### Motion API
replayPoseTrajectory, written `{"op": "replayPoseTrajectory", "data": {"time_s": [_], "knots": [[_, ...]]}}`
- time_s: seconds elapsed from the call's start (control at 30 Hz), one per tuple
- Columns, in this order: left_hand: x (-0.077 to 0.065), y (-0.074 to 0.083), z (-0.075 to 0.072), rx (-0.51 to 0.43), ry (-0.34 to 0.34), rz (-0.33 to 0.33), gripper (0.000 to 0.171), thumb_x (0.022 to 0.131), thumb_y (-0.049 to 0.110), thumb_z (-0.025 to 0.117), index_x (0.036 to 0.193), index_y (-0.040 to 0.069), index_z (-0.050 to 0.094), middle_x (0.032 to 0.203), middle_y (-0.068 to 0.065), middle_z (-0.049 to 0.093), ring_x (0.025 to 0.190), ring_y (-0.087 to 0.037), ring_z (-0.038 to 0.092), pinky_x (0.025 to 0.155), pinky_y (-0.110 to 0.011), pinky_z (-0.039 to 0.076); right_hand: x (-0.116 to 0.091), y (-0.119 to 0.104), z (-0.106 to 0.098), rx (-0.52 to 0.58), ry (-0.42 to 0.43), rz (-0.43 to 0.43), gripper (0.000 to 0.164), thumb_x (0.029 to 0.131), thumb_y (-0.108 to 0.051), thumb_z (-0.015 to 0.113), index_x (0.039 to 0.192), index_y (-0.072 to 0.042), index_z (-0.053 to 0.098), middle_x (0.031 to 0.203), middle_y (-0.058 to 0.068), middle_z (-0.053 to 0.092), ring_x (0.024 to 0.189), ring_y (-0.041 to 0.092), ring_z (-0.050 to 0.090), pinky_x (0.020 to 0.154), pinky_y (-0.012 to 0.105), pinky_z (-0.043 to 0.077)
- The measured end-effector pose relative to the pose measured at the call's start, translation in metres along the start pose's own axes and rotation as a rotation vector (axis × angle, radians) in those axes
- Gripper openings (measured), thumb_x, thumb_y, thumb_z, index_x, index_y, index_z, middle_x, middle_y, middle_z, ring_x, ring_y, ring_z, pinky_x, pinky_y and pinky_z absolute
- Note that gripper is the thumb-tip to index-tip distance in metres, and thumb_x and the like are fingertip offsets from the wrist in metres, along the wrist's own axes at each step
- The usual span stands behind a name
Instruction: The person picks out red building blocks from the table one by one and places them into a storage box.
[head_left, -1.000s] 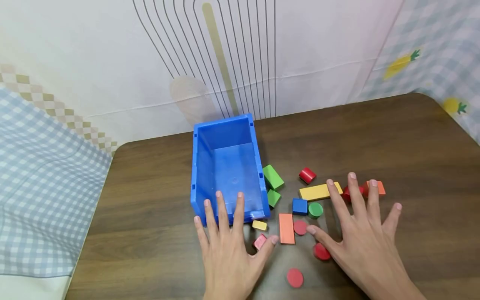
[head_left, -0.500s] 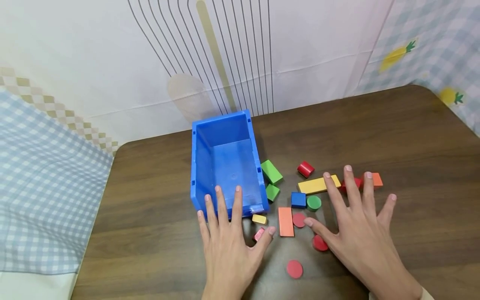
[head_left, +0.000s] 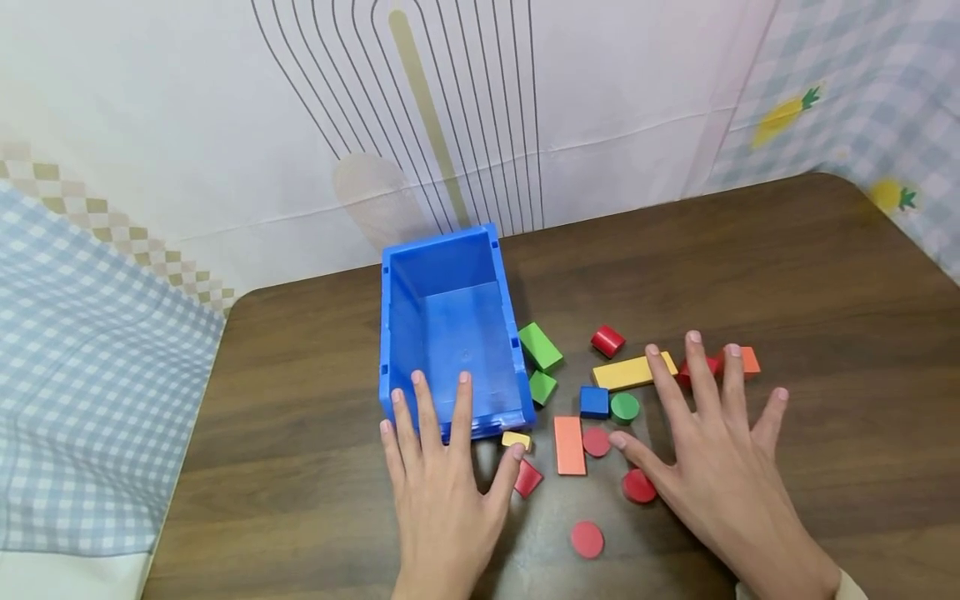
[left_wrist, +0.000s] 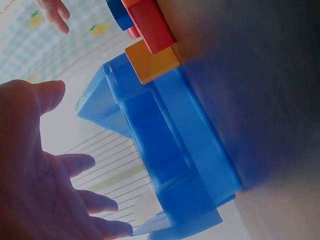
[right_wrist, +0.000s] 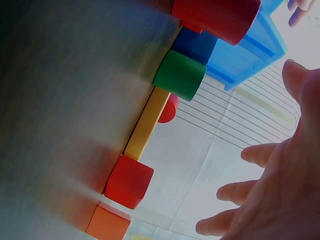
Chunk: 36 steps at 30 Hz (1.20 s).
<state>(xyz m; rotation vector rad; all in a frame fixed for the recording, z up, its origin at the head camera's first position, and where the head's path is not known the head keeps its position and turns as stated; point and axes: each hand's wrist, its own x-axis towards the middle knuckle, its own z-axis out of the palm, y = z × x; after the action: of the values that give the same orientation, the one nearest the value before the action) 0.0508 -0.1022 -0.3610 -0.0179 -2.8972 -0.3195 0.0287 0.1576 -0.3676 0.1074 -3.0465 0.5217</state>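
- Over the near end of the blue bin (head_left: 467,321), the left hand (head_left: 446,508) hovers with its fingers straight and spread; in the head view the fingertips overlap the bin, and whether any touches it cannot be told.
- Upright on the brown table (head_left: 300,433), the bin stands left of the scattered blocks.
- Near the left thumb lie a small yellow block (head_left: 515,440), just in front of the bin, and a red block (head_left: 528,479), turned at an angle.
- On the other side, the right hand (head_left: 716,471) hovers with its fingers fanned out; the right wrist view shows it apart from the blocks.
- Partly covered by those fingers in the head view are a long yellow block (head_left: 626,373), a dark red block (head_left: 688,373) and a small orange block (head_left: 752,360).
- Near the right thumb are a flat red disc (head_left: 597,442) and a thick red disc (head_left: 638,486).
- Just left of the flat disc lies a large orange block (head_left: 570,447); beyond it, a blue cube (head_left: 594,402) sits beside a green cylinder (head_left: 624,407).
- Along the bin's right side lie two green blocks (head_left: 541,347).
- Farther back, a red cylinder (head_left: 608,341) lies on its side.
- Nearest the person, between the hands, rests another red disc (head_left: 587,540).
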Motion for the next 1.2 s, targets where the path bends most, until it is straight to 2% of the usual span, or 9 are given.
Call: {"op": "replayPoseTrajectory", "data": {"time_s": [0.23,0.4,0.63,1.0,1.2], "knots": [[0.002,-0.002,-0.006,-0.024,0.027,0.023,0.094,0.093,0.065,0.066,0.170,0.033,0.022,0.178,-0.012,0.002,0.161,-0.047,0.001,0.123,-0.071,0.017,0.000,-0.001,0.000,0.002,-0.008,-0.009,0.107,0.092,-0.069,0.068,0.172,-0.024,0.012,0.176,0.019,-0.005,0.157,0.054,-0.010,0.107,0.090,-0.007],[0.009,-0.003,-0.010,-0.045,0.052,0.062,0.092,0.094,0.061,0.067,0.170,0.030,0.025,0.177,-0.015,0.004,0.161,-0.049,0.003,0.122,-0.073,0.014,-0.003,0.000,0.001,0.018,0.004,-0.004,0.106,0.093,-0.068,0.066,0.172,-0.026,0.009,0.177,0.018,-0.006,0.158,0.054,-0.010,0.107,0.088,-0.011],[0.016,-0.012,-0.010,-0.058,0.097,0.070,0.090,0.094,0.061,0.067,0.169,0.030,0.028,0.177,-0.015,0.005,0.160,-0.049,0.004,0.120,-0.076,0.014,-0.004,0.002,0.003,0.020,0.015,-0.017,0.105,0.095,-0.068,0.064,0.172,-0.027,0.005,0.177,0.017,-0.007,0.158,0.054,-0.011,0.107,0.088,-0.011],[0.037,-0.027,-0.015,-0.033,0.160,0.141,0.083,0.097,0.057,0.063,0.168,0.025,0.032,0.175,-0.022,0.011,0.160,-0.051,0.008,0.120,-0.077,0.012,-0.002,0.000,0.002,0.012,0.012,-0.010,0.104,0.094,-0.069,0.065,0.172,-0.026,0.011,0.177,0.017,-0.003,0.158,0.054,-0.007,0.107,0.089,-0.007],[0.048,-0.032,-0.016,-0.025,0.168,0.136,0.083,0.097,0.057,0.062,0.167,0.022,0.035,0.176,-0.019,0.008,0.160,-0.050,0.008,0.121,-0.076,0.010,-0.002,0.001,0.001,0.001,-0.002,0.005,0.104,0.093,-0.069,0.066,0.171,-0.024,0.014,0.177,0.018,-0.002,0.158,0.054,-0.008,0.108,0.089,-0.007]]}}
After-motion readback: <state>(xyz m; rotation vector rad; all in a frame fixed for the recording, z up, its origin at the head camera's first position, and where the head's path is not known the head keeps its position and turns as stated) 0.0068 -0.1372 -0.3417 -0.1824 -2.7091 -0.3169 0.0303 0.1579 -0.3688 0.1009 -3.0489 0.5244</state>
